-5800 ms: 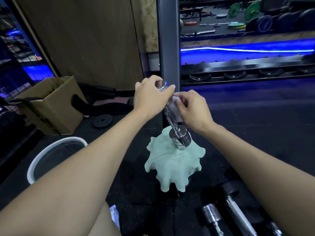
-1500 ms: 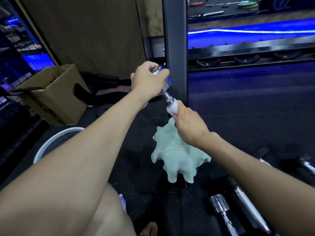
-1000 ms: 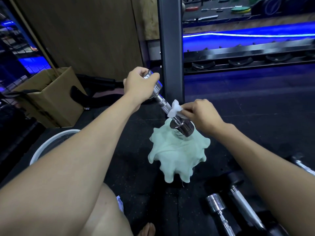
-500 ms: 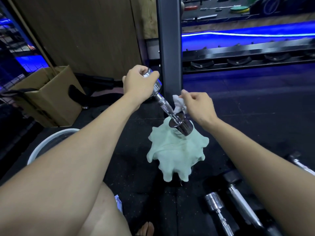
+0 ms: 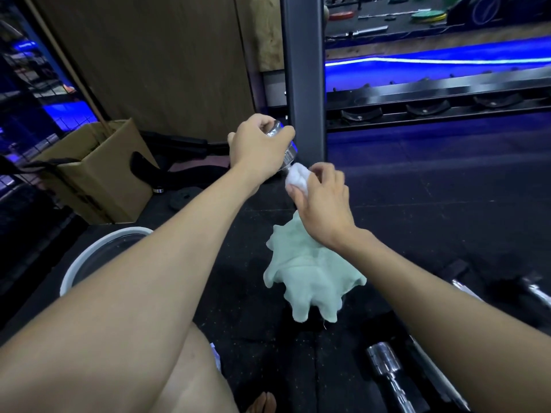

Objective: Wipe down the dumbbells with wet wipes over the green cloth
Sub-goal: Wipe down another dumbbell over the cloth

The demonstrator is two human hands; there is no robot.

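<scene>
Head view. Left hand [image 5: 258,147] clenched round the upper head of a chrome dumbbell [image 5: 286,150], held tilted above the floor, top end toward the grey upright post [image 5: 302,84]. Right hand [image 5: 323,204] just below, pinching a bunched white wet wipe [image 5: 295,178] against the dumbbell's handle, directly under the upper head; handle and lower head hidden behind that hand. Beneath both hands, green cloth [image 5: 307,275] heaped in a crumpled mound on the black rubber floor [image 5: 447,204], roughly mid-floor, in front of the post; whether the dumbbell's lower end touches the cloth, cannot tell.

Near the bottom right edge of the floor, more chrome dumbbells lying flat: one [image 5: 387,374] with its head toward the cloth, another [image 5: 536,290] at the right edge, partly cut off. At the left, a white-rimmed bucket [image 5: 89,257], partly covered by the left forearm. Beyond it, near the wooden wall panel [image 5: 149,55], an open cardboard box [image 5: 98,174] with a wooden stick leaning out of it. Small black weight plate [image 5: 185,201] flat on the floor beside the box. Behind the post, a dark rack rail [image 5: 432,99] with empty cradles under a blue light strip.
</scene>
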